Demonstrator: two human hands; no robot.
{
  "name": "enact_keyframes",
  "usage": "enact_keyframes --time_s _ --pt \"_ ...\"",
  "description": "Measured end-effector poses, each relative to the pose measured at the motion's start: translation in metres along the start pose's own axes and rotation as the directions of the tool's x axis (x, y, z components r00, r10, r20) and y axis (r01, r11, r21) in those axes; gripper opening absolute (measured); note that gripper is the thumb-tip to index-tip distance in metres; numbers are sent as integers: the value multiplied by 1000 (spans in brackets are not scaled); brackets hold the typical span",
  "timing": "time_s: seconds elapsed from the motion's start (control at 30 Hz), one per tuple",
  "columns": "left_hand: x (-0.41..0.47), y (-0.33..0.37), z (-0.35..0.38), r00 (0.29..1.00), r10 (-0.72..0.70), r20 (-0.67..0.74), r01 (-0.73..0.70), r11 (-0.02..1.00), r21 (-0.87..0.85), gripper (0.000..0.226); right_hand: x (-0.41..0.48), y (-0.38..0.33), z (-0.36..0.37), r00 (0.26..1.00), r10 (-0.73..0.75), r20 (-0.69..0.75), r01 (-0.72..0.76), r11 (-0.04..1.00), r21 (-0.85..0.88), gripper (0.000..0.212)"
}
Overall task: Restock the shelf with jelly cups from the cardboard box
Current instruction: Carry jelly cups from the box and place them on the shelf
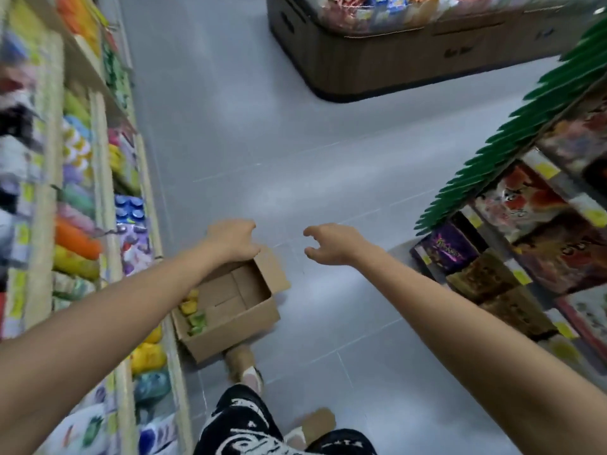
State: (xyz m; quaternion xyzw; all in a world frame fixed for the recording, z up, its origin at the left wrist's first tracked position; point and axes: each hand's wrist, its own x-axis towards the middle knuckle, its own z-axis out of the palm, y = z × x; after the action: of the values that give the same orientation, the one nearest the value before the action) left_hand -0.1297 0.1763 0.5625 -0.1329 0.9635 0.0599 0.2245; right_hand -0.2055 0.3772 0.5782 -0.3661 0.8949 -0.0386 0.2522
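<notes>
Lower left of centre, jelly cups [193, 311]: we see a few small yellow and green ones bunched at the left end of the cardboard box [236, 323]; the rest of its bottom is bare.
Cardboard box: plain brown and matte, one flap open at its far end, on the floor against the foot of the shelf [106, 198].
Left hand [233, 239]: fingers loosely curled, holding nothing, in line with that far flap.
Right hand [331, 244]: half-curled and empty, over bare floor.
Step in hand: we judge it a reach down for cups; we would bend low, lift them by their rims and not squeeze what are likely thin walls.
Shelf: pale edge strips and rows of soft, bright packets, blurred.
Floor [295, 142]: smooth grey tiles.
Right of frame, cartons [525, 205]: printed and boxy.
</notes>
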Motion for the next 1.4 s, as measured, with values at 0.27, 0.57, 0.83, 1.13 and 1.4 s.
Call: enact_keyframes --time_s 0.27,0.57,0.83,1.13,1.4 --pt "18 -141 14 980 -186 76 191 979 -68 53 131 -115 4 974 -164 159 177 982 -70 48" --pt "38 -240 43 950 -283 134 303 938 -170 47 218 -192 28 924 -252 287 286 954 -85 31" --pt "48 -269 103 891 -367 268 434 862 -262 29 275 -211 66 862 -281 423 338 939 -66 46" --pt "80 -267 218 796 -477 373 598 715 -362 37 345 -199 183 833 -271 483 339 939 -58 41" --pt "143 -278 366 704 -589 398 711 589 -385 47 410 -177 337 838 -277 471 306 952 16 48"
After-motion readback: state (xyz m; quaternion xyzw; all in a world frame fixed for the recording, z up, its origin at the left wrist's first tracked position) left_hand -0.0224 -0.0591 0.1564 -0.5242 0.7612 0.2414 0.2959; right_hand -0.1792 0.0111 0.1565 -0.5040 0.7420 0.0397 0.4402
